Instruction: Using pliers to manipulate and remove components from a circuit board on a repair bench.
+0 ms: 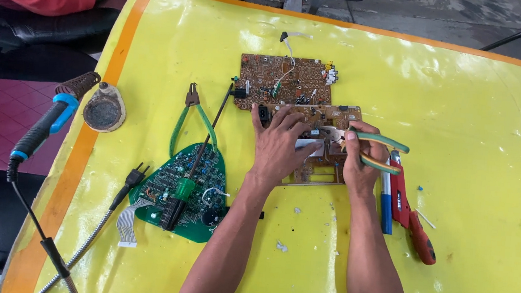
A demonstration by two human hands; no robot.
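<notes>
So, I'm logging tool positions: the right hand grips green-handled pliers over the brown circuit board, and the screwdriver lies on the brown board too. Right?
Not quite. The right hand does grip the green-handled pliers over the brown circuit board, but the screwdriver lies across the green circuit board on the left, as the head view shows.

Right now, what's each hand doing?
Left hand: open, fingers pressed on the brown circuit board.
Right hand: closed on green-handled pliers.

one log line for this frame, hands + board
left hand: pressing on brown circuit board | right hand: holds green-handled pliers at board | table: yellow | green board: left, untouched
</notes>
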